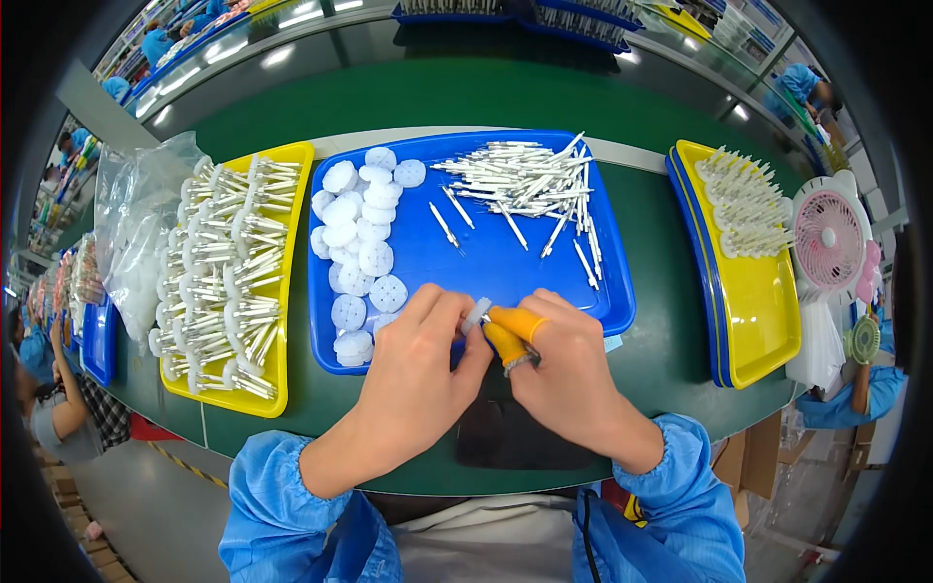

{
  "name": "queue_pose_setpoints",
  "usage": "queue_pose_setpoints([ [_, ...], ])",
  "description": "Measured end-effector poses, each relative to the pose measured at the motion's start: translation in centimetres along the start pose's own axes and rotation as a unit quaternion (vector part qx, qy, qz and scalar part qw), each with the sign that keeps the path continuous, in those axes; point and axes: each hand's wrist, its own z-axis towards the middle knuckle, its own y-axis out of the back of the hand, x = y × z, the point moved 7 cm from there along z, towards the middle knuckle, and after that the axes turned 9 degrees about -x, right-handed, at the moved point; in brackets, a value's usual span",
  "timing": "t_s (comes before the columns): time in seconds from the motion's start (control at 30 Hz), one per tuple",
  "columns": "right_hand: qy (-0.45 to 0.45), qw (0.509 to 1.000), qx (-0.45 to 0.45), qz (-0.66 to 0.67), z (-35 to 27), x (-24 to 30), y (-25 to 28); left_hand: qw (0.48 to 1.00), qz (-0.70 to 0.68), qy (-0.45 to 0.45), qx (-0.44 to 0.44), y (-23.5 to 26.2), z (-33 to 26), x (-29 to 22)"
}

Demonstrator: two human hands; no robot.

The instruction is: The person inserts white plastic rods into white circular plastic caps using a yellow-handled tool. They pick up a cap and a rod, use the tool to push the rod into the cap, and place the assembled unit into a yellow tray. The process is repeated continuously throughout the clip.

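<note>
My left hand (418, 360) pinches a round white plastic disc (475, 316) on edge, above the front of a blue tray (428, 243). My right hand (564, 360) wears yellow finger covers on its thumb and forefinger. Those two tips are closed right beside the disc; what lies between them is too small and hidden to make out. Along the tray's left side lies a heap of matching discs (377, 258), dotted with holes. At its back right is a loose pile of thin white sticks (525, 180), with several strewn apart toward the middle.
To the left, a yellow tray (297, 194) holds rows of discs with sticks standing in them (238, 282); a clear plastic bag (141, 223) lies beyond. On the right are stacked trays, a yellow one (758, 330) on top with similar pieces, and a pink-and-white fan (829, 240). People work nearby.
</note>
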Motion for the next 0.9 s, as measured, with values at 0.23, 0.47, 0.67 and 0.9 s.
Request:
queue_pose_setpoints([
  [0.23, 0.041, 0.969, -0.006, -0.245, 3.4, -4.4, 3.4, 0.999, -0.009, 0.022, -0.036, 1.4, 1.4, 1.3],
  [0.47, 0.079, 0.961, 0.039, -0.263, 4.0, -5.5, 2.1, 0.997, -0.054, 0.059, 0.005, 1.4, 1.7, 1.6],
  [0.67, 0.043, 0.997, 0.056, -0.019, 2.9, -1.0, 1.5, 0.992, -0.098, 0.073, 0.005, 1.2, 1.5, 1.7],
  [0.9, 0.055, 0.995, 0.084, -0.015, 1.9, 0.1, 1.5, 0.995, -0.099, 0.014, -0.018, 1.1, 1.5, 0.7],
])
